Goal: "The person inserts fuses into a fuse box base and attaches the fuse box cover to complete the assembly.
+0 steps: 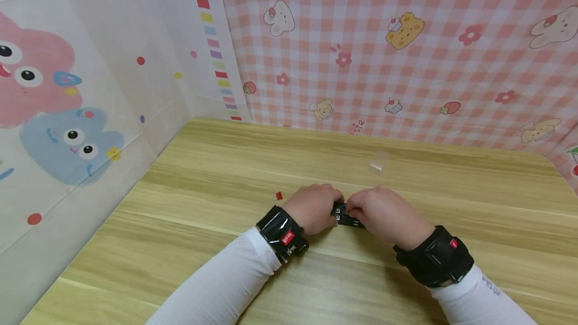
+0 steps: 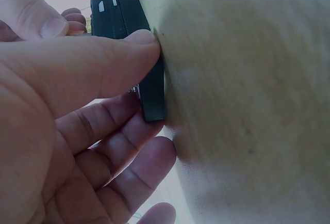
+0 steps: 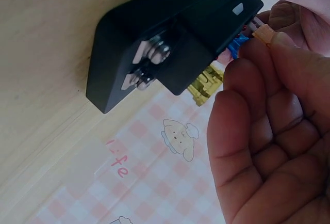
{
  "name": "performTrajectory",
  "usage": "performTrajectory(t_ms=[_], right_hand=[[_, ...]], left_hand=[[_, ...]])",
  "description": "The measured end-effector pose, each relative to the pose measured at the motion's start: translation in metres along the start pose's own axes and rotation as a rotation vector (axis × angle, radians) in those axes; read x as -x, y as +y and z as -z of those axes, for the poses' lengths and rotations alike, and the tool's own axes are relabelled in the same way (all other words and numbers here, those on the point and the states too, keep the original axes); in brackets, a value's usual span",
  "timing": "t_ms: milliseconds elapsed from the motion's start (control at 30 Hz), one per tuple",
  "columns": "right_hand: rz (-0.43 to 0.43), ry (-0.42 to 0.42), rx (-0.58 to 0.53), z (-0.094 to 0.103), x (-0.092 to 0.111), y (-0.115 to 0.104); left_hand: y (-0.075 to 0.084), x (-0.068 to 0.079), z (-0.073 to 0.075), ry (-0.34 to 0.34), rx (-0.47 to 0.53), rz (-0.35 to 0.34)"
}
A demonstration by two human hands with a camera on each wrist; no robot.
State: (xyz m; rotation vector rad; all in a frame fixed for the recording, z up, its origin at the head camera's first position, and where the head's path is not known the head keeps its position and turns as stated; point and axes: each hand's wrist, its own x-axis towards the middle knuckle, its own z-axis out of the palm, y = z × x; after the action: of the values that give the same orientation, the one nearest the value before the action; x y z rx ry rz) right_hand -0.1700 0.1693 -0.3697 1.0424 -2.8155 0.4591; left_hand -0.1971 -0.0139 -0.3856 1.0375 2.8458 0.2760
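A black fuse block [image 1: 346,218] lies on the table between both hands. My left hand [image 1: 316,208] grips one end of it; in the left wrist view the thumb [image 2: 118,53] presses its side and the fingers curl underneath. In the right wrist view an orange blade fuse [image 3: 264,33] is pinched between thumb and forefinger of my right hand [image 1: 386,214], its metal prongs facing the block. A yellow blade fuse [image 3: 207,84] and a blue blade fuse [image 3: 237,46] sit in the block's slots. Metal screw terminals [image 3: 154,51] show at the block's other end.
Left of my left hand, a small red blade fuse [image 1: 278,196] lies on the wooden table [image 1: 203,184]. Farther back rests a clear plastic cover [image 1: 378,162]. A pink checked cloth [image 1: 361,64] hangs behind the table, and a white patterned cloth [image 1: 113,94] hangs at the left.
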Motion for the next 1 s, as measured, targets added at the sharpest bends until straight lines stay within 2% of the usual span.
performTrajectory(t_ms=[1000], right_hand=[[-0.032,-0.013,0.005,-0.0016,-0.0015,-0.0040]], left_hand=[[-0.0012,-0.0011,-0.0011,0.018,-0.008,-0.020]])
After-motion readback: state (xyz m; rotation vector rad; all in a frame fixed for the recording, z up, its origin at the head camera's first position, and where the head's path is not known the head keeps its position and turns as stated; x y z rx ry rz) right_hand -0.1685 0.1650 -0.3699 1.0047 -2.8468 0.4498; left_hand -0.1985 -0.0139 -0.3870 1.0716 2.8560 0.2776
